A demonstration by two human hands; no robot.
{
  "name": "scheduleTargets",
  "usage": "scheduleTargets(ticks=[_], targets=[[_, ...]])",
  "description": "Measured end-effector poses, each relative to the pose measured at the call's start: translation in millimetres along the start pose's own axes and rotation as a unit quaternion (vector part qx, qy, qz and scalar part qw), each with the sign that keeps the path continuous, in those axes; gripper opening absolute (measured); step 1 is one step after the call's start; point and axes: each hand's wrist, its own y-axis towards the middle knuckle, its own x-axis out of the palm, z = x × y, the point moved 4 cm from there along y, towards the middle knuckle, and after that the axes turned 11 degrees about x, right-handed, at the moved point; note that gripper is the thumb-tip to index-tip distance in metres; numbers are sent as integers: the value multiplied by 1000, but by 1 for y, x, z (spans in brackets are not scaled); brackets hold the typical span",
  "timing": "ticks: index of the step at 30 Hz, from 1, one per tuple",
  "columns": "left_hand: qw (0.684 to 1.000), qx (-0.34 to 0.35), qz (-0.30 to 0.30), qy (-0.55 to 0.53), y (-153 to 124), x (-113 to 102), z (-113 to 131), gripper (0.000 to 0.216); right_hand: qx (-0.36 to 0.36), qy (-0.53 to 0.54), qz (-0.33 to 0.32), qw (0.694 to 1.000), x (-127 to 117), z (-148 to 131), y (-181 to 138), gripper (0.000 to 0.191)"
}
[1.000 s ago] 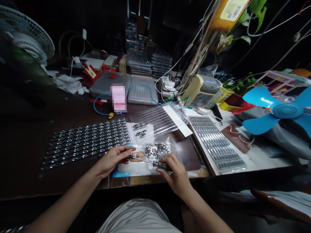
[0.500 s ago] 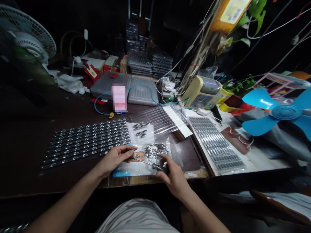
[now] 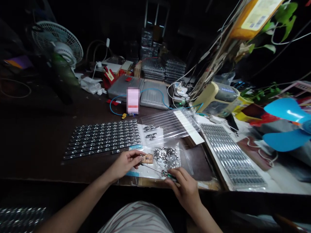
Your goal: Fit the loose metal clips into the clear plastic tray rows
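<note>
In my right hand [image 3: 184, 184] is a screwdriver [image 3: 153, 168], its dark green handle between thumb and fingers and its thin shaft pointing left. The tip reaches the fingertips of my left hand [image 3: 128, 162], which pinch something small that I cannot make out. Just beyond those fingers a small wooden block [image 3: 147, 158] lies on a white and blue plastic sheet. Beside the block is a bag of small shiny metal parts [image 3: 166, 157]. A few finished-looking metal pieces [image 3: 150, 131] rest on a white sheet behind it.
Rows of dark metal strips [image 3: 104, 137] lie on the left of the table. Clear plastic tubes [image 3: 170, 124] stretch behind the bag. A tray of silver parts [image 3: 230, 155] is to the right, near a blue fan [image 3: 286, 124]. A phone-like panel [image 3: 133, 100] stands at the back.
The view has swung left, so things appear farther right. My right hand still has the screwdriver, its fingers now closer round the handle. My left hand stays pinched at the tip.
</note>
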Motion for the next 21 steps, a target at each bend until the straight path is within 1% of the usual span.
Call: scheduleTargets(ticks=[3, 6, 9, 12, 14, 15, 17, 18, 19, 20, 21], targets=[[999, 32, 4, 33, -1, -4, 1, 38, 76, 59, -76, 992, 6, -1, 0, 14], [993, 84, 12, 79, -4, -7, 6, 30, 134, 101, -132, 977, 10, -3, -2, 17], [989, 103, 3, 109, -10, -5, 9, 27, 172, 141, -185, 957, 13, -6, -5, 24], [988, 101, -13, 118, -13, -2, 9, 27, 188, 166, -204, 946, 17, -7, -10, 29], [983, 112, -12, 143, -11, -3, 10, 27, 169, 146, -176, 959, 16, -5, -13, 26], [980, 117, -2, 161, -9, -6, 11, 27, 151, 123, -144, 970, 14, -2, -15, 25], [966, 123, 50, 224, -5, -18, 13, 28, 123, 51, -36, 990, 2, 12, -19, 25], [952, 126, 81, 268, -2, -26, 14, 28, 126, 6, 30, 992, -7, 23, -21, 26], [933, 133, 105, 318, -1, -34, 15, 27, 150, -45, 96, 983, -18, 36, -24, 29], [911, 145, 115, 367, 1, -41, 15, 25, 188, -105, 151, 965, -29, 51, -28, 32], [890, 162, 111, 412, 2, -45, 13, 23, 233, -173, 183, 939, -38, 65, -31, 36]])
